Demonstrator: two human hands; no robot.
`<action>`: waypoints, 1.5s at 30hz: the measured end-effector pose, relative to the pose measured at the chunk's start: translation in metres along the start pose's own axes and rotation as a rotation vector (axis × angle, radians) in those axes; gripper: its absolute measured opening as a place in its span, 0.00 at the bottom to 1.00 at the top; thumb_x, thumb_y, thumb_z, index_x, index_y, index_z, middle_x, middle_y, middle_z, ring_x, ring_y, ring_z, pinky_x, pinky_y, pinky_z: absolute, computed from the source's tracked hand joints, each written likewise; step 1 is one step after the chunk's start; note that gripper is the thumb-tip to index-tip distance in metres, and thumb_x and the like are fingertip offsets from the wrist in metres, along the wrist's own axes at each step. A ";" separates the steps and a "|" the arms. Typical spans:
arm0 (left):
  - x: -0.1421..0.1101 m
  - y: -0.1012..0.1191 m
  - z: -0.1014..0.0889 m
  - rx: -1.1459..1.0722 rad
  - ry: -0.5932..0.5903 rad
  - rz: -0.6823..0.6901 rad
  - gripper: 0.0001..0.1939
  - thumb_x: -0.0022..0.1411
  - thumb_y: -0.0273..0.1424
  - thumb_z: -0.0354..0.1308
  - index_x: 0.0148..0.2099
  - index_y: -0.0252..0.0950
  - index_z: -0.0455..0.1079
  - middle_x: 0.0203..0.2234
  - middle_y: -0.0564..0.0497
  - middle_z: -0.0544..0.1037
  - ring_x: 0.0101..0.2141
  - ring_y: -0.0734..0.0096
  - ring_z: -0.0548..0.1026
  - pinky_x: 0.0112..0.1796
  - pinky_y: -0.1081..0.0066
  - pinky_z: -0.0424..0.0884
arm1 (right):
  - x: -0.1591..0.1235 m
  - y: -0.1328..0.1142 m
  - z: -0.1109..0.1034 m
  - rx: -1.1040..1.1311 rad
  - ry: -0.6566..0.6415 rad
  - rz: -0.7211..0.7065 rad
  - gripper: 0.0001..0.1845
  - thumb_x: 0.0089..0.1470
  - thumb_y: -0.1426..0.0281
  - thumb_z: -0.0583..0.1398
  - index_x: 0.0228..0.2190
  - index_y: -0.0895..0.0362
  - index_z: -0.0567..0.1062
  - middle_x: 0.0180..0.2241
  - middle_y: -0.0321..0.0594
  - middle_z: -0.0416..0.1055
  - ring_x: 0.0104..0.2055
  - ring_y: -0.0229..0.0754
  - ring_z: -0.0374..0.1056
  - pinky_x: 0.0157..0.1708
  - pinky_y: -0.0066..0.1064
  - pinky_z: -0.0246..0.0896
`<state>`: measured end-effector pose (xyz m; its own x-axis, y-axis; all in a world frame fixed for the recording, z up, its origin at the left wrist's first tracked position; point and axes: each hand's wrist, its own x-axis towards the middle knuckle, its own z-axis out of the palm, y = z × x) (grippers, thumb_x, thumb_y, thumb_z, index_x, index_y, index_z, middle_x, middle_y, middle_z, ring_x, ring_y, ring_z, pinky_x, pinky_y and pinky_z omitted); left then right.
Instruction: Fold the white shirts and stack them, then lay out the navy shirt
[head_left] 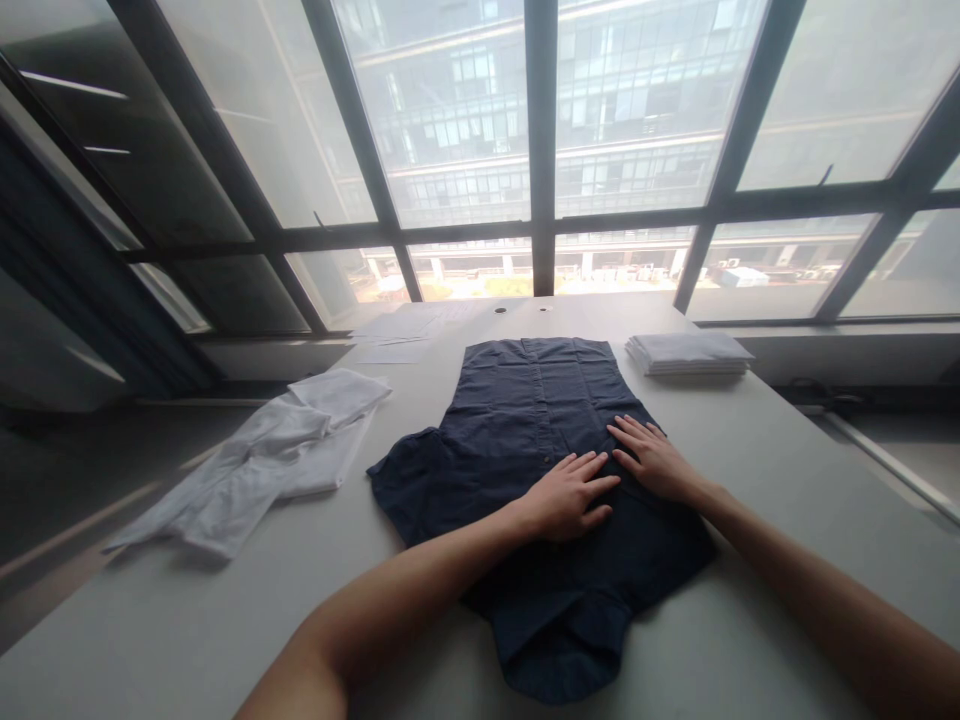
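A dark blue button shirt (525, 420) lies spread flat on the long grey table (750, 480), collar end nearest me. My left hand (566, 495) rests flat on the cloth near its middle, fingers stretched out and apart. My right hand (651, 458) lies flat just beside it on the shirt's right half, fingers also extended. Neither hand grips anything; both press on the fabric. One short sleeve sticks out at the left.
A crumpled white garment (277, 455) lies on the table's left edge. A neat stack of folded white cloths (688, 353) sits at the far right. Loose sheets of paper (405, 330) lie at the far end, below large windows.
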<state>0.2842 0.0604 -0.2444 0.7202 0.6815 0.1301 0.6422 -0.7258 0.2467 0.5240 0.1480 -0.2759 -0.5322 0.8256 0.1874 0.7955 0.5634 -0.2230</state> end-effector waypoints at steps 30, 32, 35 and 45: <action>0.000 0.000 0.000 -0.006 -0.002 -0.004 0.28 0.73 0.44 0.51 0.71 0.42 0.60 0.72 0.44 0.52 0.70 0.55 0.51 0.67 0.52 0.50 | -0.001 -0.002 0.000 0.033 0.030 0.004 0.30 0.66 0.59 0.50 0.65 0.54 0.65 0.70 0.48 0.54 0.73 0.52 0.46 0.69 0.55 0.41; 0.000 0.000 0.000 -0.009 0.001 -0.001 0.28 0.73 0.43 0.51 0.70 0.42 0.60 0.72 0.43 0.52 0.70 0.54 0.51 0.67 0.52 0.50 | -0.001 -0.002 -0.001 0.034 0.029 0.004 0.30 0.66 0.59 0.50 0.65 0.55 0.66 0.70 0.49 0.54 0.73 0.53 0.46 0.69 0.55 0.42; 0.001 0.000 0.000 -0.011 0.003 -0.001 0.28 0.73 0.43 0.52 0.70 0.42 0.60 0.72 0.43 0.52 0.70 0.54 0.51 0.67 0.51 0.50 | -0.001 -0.002 -0.001 0.041 0.029 0.001 0.30 0.66 0.58 0.50 0.65 0.55 0.66 0.70 0.49 0.55 0.73 0.53 0.47 0.69 0.55 0.42; 0.000 0.000 0.001 -0.010 0.001 -0.002 0.28 0.73 0.43 0.51 0.70 0.41 0.60 0.72 0.42 0.52 0.70 0.53 0.51 0.67 0.50 0.51 | -0.003 -0.009 -0.010 0.115 0.172 0.019 0.29 0.67 0.56 0.48 0.63 0.55 0.69 0.68 0.48 0.59 0.71 0.55 0.53 0.69 0.55 0.45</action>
<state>0.2845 0.0608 -0.2451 0.7187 0.6830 0.1305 0.6408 -0.7234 0.2569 0.5218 0.1402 -0.2646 -0.4521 0.8245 0.3403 0.7616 0.5554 -0.3338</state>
